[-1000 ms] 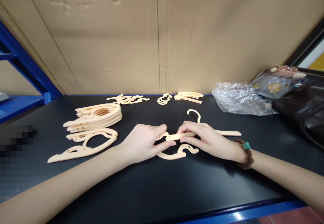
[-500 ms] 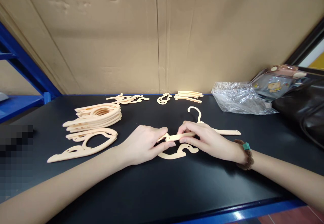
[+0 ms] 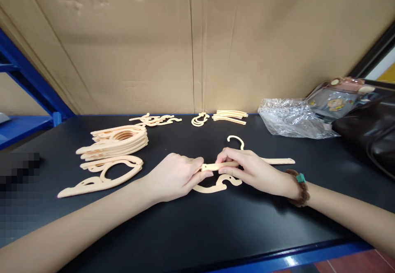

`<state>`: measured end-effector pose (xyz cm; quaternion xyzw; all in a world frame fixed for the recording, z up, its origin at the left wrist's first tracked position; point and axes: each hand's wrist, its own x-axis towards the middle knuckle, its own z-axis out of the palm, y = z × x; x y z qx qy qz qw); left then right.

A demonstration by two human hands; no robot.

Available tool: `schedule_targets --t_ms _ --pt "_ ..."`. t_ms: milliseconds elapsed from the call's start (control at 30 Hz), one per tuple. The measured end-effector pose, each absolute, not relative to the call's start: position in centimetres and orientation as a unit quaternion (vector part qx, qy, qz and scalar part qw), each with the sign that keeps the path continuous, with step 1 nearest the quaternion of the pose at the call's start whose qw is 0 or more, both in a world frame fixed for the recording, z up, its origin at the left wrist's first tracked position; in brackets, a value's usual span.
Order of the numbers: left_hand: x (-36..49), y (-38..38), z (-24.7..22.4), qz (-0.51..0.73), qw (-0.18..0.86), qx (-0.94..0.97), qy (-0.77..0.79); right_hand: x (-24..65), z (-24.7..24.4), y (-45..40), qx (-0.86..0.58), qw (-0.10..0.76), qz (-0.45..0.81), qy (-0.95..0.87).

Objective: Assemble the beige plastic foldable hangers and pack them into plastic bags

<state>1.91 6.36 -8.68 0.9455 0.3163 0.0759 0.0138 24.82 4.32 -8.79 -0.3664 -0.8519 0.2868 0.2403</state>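
Between my hands are beige plastic pieces of a folding clothes hanger. My left hand [image 3: 177,176] pinches with thumb and fingers where one end of a flat hanger bar [image 3: 212,166] meets other hanger parts; its fingertips hide the joint. My right hand [image 3: 251,168] grips the same bar a little further right. Below the bar, a curved hanger arm [image 3: 211,189] with a notched end comes out from under my left thumb. A hanger hook [image 3: 236,139] rises behind my right hand, and a straight piece [image 3: 279,161] sticks out to the right beyond it.
On the black table [image 3: 197,232], a folded hanger [image 3: 120,174] lies left, before a stack of folded hangers [image 3: 114,143]. Along the back are loose arms [image 3: 157,120], hooks [image 3: 200,119] and bars [image 3: 230,116]. Clear plastic wrap [image 3: 293,116] and a black bag [image 3: 367,129] sit right.
The hook behind my right hand has tilted and shifted slightly left and down. The bar's left end has settled closer to my left fingertips. Both hands have barely moved.
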Motion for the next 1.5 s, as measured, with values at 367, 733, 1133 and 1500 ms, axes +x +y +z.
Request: schedule_targets --t_ms 367,733,1133,1500 --pt "2.0 6.2 -8.6 0.081 -0.015 0.948 0.307 24.8 -9.0 4.4 -0.347 0.250 0.277 -0.860" --pt "1.6 6.8 -8.7 0.114 -0.153 0.951 0.243 24.9 -8.9 4.3 -0.351 0.240 0.269 -0.864" --pt "1.6 6.9 -8.9 0.144 -0.210 0.944 0.212 24.9 -8.9 4.3 -0.349 0.233 0.260 -0.870" --pt "0.3 8.1 -7.5 0.142 -0.197 0.937 0.250 25.5 -8.9 5.0 -0.370 0.254 0.100 -0.888"
